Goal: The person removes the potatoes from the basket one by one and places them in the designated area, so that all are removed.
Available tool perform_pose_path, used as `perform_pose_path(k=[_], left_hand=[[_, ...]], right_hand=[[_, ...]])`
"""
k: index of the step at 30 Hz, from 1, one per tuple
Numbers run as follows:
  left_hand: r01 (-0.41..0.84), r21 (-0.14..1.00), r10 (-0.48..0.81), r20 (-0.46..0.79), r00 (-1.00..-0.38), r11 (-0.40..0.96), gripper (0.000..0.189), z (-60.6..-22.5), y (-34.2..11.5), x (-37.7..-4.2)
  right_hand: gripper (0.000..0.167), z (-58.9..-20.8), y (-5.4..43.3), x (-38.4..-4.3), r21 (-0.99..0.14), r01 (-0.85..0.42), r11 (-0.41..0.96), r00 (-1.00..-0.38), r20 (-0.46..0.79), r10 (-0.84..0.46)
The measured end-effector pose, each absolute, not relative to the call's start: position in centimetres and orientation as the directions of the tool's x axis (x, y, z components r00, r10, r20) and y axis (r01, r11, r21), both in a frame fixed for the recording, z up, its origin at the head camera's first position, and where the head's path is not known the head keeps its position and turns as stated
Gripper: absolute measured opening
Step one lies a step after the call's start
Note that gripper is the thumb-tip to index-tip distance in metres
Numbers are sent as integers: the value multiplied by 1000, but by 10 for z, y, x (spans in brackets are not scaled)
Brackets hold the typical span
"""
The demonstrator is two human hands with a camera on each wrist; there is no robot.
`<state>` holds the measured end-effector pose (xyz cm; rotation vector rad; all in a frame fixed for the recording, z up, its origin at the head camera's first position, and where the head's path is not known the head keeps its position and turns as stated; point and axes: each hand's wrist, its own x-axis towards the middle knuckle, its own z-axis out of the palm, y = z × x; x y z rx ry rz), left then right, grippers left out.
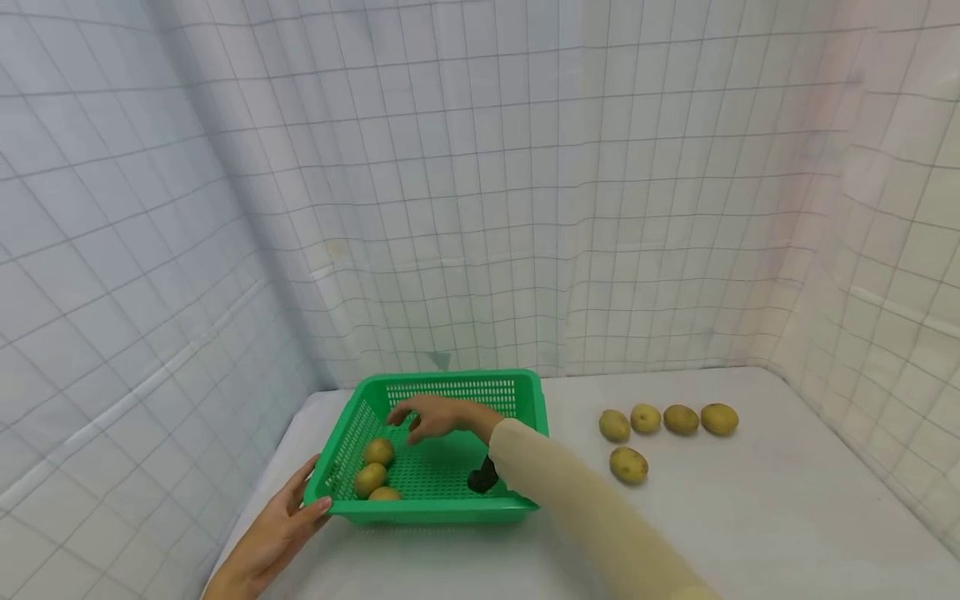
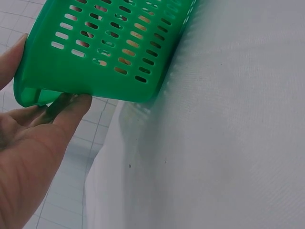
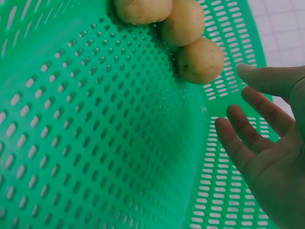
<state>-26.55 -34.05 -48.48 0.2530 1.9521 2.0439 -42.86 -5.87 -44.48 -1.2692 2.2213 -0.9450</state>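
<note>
A green plastic basket (image 1: 435,506) with slotted walls stands on the white-covered table. My left hand (image 1: 279,532) holds its front left corner; in the left wrist view the thumb lies on one side of the basket's rim (image 2: 28,95) and the fingers on the other. Three potatoes (image 3: 200,61) lie in a row along the basket's left wall. Inside the basket, just beyond the farthest potato (image 1: 378,452), my right hand (image 1: 435,417) hovers with parted, loosely bent fingers. Nothing is in that hand. The right wrist view shows its fingertips apart from the potatoes.
Several more potatoes (image 1: 681,419) lie on the table to the right of the basket, most in a rough row, with one potato (image 1: 628,465) nearer me. White gridded curtains (image 1: 450,208) hang behind the table and along both sides. A small black device (image 1: 483,477) hangs under the right wrist.
</note>
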Motion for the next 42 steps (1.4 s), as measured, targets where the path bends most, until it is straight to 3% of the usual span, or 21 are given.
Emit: perform_pose_path(k=[9, 17, 23, 29, 42], left_hand=[[-79, 994, 375, -48, -926, -69, 85, -484, -341, -266], [-76, 995, 385, -44, -922, -68, 85, -487, -341, -265], [-82, 995, 347, -59, -936, -51, 85, -485, -340, -264], [-97, 993, 348, -71, -935, -60, 85, -486, -339, -264], [-70, 997, 353, -57, -934, -26, 86, -486, -341, -266]], right_hand=[[66, -461, -88, -422, -672, -605, 428, -481, -120, -868], [49, -464, -98, -424, -418, -785, 458, -474, -71, -878], [35, -465, -97, -427, -520, -702, 488, -530, -76, -844], [36, -464, -87, -428, -599, -623, 503, -563, -104, -820], [38, -444, -65, -431, -667, -602, 438, -557, -42, -829]])
